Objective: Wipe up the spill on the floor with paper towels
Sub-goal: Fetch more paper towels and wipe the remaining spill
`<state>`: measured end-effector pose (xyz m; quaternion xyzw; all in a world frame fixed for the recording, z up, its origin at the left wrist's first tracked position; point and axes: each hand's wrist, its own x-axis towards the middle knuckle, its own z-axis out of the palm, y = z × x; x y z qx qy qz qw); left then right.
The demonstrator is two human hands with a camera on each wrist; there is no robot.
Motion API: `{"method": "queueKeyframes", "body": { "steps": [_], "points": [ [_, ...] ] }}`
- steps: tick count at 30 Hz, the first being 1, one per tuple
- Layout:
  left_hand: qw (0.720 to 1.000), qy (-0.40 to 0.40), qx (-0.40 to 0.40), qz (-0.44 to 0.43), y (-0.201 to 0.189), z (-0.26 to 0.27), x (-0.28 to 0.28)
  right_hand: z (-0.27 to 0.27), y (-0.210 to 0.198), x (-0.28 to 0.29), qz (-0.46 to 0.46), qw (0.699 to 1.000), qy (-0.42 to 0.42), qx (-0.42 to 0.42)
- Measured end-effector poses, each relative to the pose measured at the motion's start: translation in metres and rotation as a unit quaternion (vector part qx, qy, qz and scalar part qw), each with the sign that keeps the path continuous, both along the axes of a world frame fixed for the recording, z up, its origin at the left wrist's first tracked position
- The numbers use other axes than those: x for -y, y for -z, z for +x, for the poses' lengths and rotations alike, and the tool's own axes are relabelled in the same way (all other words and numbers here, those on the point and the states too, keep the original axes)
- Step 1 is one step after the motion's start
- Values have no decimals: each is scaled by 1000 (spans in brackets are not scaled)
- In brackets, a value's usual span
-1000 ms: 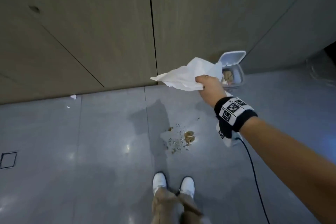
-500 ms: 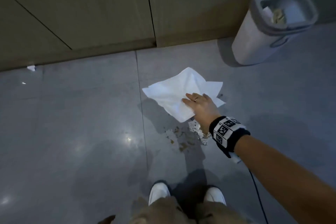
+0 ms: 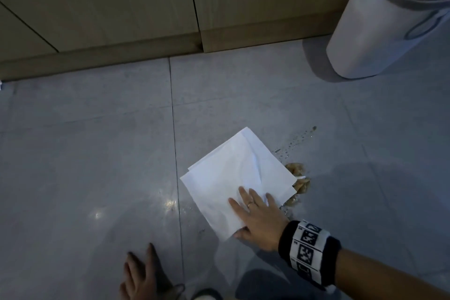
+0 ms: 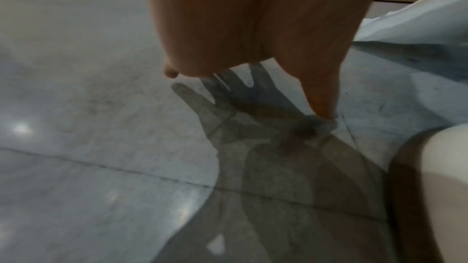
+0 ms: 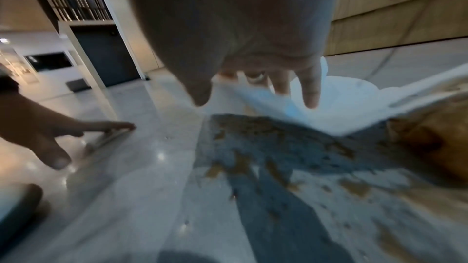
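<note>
Head view: right hand (image 3: 259,220) lies flat, fingers straight, on the near corner of the paper towel (image 3: 233,178), which is spread on the floor (image 3: 85,153) over the spill (image 3: 298,181); brown bits show at its right edge. Left hand (image 3: 141,275) relaxed, fingers spread, empty.

Left wrist: fingers straight above tile.

Right wrist: brown smears beneath. The towel is light, limp and likely tears when wet; press through the middle.

I see paper towels (image 3: 233,178) flat on floor (image 3: 85,153) under my right hand (image 3: 258,219) | spill (image 3: 298,178) at their right edge | left hand (image 3: 141,275) near-left on floor | bin (image 3: 379,19) far right | cabinets (image 3: 121,2) behind.
</note>
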<state>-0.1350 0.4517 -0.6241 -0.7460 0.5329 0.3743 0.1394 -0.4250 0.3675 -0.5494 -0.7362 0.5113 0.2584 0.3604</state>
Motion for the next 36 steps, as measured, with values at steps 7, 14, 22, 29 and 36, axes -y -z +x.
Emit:
{"method": "queueKeyframes", "body": {
  "steps": [7,14,22,29,36],
  "points": [
    [999,8,26,37,0,-2,-4,5,-13,54,-146,977,145,62],
    [999,27,13,42,0,-1,-2,22,75,55,-148,977,151,-11],
    [999,28,16,-10,7,-10,0,25,101,39,-245,954,174,-9],
    [998,23,49,-25,-2,-10,1,28,97,42,-212,960,182,-4],
    [992,84,91,-22,-11,-4,6,7,60,51,-133,978,162,15]
  ]
}}
